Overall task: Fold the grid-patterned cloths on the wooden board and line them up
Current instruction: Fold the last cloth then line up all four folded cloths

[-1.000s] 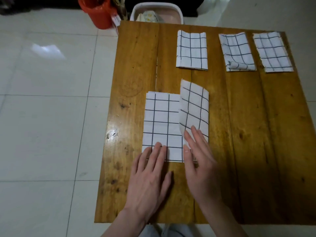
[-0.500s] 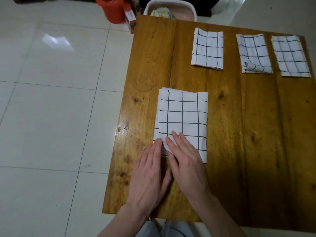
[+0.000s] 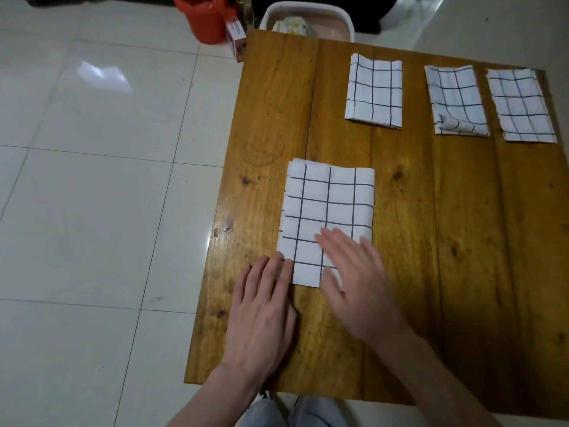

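Observation:
A white cloth with a dark grid lies folded flat near the front left of the wooden board. My left hand lies flat on the board, its fingertips touching the cloth's near left corner. Flat across the cloth's near right part rests my right hand, fingers straight and blurred by motion. Three more folded grid cloths sit in a row along the far edge: one at the middle, one right of it with a curled corner, one at the far right.
Beyond the board's far edge stand a white tub, an orange bucket and a small box on the pale tiled floor. The board's left edge drops to the floor. My knees show below the near edge.
The raised right flap has been laid over the left part, so the cloth now lies folded flat. My right hand has slid rightward across it; the left hand stays at the near left corner.

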A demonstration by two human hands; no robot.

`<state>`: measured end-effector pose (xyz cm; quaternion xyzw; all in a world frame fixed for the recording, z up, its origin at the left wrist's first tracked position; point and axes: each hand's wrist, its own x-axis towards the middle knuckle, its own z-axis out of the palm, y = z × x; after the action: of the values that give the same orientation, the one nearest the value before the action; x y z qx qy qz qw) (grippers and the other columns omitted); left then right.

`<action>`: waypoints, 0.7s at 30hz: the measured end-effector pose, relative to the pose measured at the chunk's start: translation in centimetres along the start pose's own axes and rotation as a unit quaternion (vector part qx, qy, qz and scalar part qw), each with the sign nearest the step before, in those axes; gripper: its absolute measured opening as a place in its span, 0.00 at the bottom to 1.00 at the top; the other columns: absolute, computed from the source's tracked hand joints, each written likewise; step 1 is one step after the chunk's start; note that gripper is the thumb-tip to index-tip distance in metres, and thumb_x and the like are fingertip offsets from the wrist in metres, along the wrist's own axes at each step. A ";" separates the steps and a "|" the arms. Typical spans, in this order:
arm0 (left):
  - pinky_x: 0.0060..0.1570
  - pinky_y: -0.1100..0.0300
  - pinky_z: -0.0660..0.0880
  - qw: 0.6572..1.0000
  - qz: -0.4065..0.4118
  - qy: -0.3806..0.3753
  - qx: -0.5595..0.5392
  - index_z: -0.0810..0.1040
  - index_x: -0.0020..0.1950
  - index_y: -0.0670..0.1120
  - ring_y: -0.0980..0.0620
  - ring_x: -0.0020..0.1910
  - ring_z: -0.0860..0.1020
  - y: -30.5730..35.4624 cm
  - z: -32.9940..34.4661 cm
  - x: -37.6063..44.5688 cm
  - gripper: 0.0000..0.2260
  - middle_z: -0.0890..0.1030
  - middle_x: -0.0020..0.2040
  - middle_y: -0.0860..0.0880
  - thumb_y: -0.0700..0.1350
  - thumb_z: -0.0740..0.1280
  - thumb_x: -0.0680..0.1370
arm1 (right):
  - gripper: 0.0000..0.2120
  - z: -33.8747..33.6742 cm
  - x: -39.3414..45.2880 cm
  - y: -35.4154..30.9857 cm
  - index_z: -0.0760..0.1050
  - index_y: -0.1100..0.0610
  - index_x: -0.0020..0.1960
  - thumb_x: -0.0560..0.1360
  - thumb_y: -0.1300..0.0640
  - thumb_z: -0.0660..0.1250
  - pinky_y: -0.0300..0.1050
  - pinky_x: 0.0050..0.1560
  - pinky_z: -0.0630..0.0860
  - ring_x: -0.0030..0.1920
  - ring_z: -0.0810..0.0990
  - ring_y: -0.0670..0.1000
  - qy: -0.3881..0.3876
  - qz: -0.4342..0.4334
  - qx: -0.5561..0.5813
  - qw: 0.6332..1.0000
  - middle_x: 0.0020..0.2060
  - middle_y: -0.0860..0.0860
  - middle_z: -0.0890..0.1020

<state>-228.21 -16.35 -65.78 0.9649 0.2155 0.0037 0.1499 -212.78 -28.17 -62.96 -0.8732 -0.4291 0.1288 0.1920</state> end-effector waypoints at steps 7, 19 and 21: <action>0.79 0.41 0.61 1.000 -0.012 -0.014 0.009 0.66 0.82 0.43 0.44 0.80 0.64 -0.4 -0.2 0.3 0.27 0.69 0.80 0.44 0.54 0.55 0.85 | 0.21 -2.1 2.4 8.4 0.74 0.57 0.75 0.85 0.54 0.55 0.59 0.80 0.60 0.79 0.66 0.54 -0.017 -0.065 -0.155 0.986 0.76 0.55 0.73; 0.79 0.44 0.56 0.994 0.095 -0.052 0.020 0.64 0.83 0.46 0.46 0.81 0.64 3.8 -0.1 0.4 0.27 0.69 0.80 0.46 0.56 0.56 0.86 | 0.24 -0.1 -1.1 3.8 0.75 0.58 0.73 0.83 0.45 0.62 0.56 0.52 0.79 0.62 0.79 0.60 0.032 0.073 -0.210 0.974 0.66 0.60 0.78; 0.78 0.43 0.56 0.994 0.078 -0.064 0.031 0.63 0.83 0.45 0.46 0.82 0.63 3.5 0.2 0.6 0.27 0.68 0.81 0.45 0.57 0.55 0.86 | 0.24 0.2 -1.6 2.9 0.76 0.58 0.72 0.84 0.44 0.60 0.54 0.50 0.79 0.60 0.79 0.59 0.033 0.098 -0.218 0.970 0.63 0.60 0.79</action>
<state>-226.18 -19.20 -65.00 0.9812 0.1295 -0.0525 0.1328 -211.79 -31.03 -64.36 -0.9354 -0.3528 0.0217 -0.0028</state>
